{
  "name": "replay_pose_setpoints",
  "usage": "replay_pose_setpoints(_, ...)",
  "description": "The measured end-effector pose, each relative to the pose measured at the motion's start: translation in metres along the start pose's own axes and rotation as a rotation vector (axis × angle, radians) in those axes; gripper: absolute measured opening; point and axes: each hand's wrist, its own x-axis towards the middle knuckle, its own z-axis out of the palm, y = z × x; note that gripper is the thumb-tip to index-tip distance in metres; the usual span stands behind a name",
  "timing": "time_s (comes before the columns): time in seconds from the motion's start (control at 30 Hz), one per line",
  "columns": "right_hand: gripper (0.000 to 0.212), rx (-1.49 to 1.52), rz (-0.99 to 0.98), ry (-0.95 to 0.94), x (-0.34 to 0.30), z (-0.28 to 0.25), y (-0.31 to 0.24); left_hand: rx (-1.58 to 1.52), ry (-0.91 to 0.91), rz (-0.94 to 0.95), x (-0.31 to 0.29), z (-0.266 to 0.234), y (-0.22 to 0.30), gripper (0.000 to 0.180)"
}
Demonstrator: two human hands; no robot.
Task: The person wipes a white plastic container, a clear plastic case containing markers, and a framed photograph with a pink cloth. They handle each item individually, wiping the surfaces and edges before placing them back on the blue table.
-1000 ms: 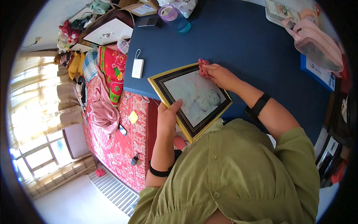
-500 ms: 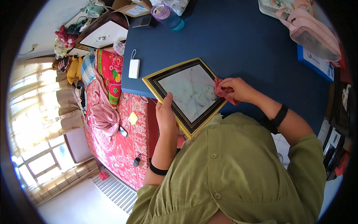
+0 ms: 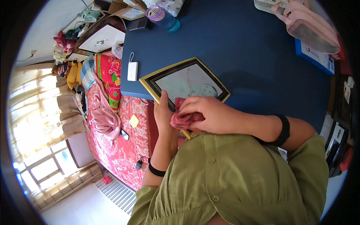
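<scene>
A picture frame [image 3: 161, 75] with a gold outer edge and black inner border lies tilted against the table's near edge, a pale picture under its glass. My left hand [image 3: 164, 114] grips its left side, thumb on the front. A crumpled dark pink cloth [image 3: 182, 118] is bunched in my right hand [image 3: 204, 112], which presses it over the frame's lower left part. My right hand and the cloth hide the frame's lower corner area.
On the blue table [image 3: 243, 41] are a white power bank [image 3: 132, 71], a purple and blue bottle [image 3: 163, 18], a pink bag [image 3: 309, 28] and a blue box [image 3: 314, 56]. To the left is a bed [image 3: 108, 157] with a red patterned sheet.
My right hand has moved the cloth from the frame's right edge leftward and nearer to me, close to my left hand. My left hand keeps its hold on the frame.
</scene>
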Motion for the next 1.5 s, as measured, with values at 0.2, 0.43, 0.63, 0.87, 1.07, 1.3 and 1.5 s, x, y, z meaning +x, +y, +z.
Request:
replay_pose_setpoints(0.2,0.034,-0.225,-0.208,0.081,0.001,-0.004,0.052,-0.005,-0.087,0.081,-0.006,0.002,0.003,0.031)
replay_pose_setpoints(0.43,0.024,0.021,0.162,-0.061,0.012,-0.045,0.092,-0.114,-0.071,-0.030,0.004,-0.012,-0.025,0.031)
replay_pose_setpoints(0.63,0.030,-0.401,-0.046,0.108,0.016,-0.064,0.111,-0.192,-0.234,-0.277,0.022,-0.029,-0.027,0.034)
replay_pose_setpoints(0.87,0.035,-0.662,0.058,0.409,0.020,-0.079,0.140,-0.192,-0.190,-0.334,0.083,-0.057,-0.087,0.020)
replay_pose_setpoints(1.07,0.032,-0.714,0.144,0.424,0.024,-0.069,0.152,-0.265,-0.174,-0.360,0.117,-0.061,-0.137,0.026)
replay_pose_setpoints(1.3,0.034,-0.687,0.080,0.338,0.052,-0.075,0.143,-0.295,-0.254,-0.337,0.128,-0.069,-0.147,0.038)
replay_pose_setpoints(1.5,0.032,-0.991,0.072,0.424,0.092,-0.053,0.164,-0.328,-0.213,-0.355,0.128,-0.069,-0.148,0.035)
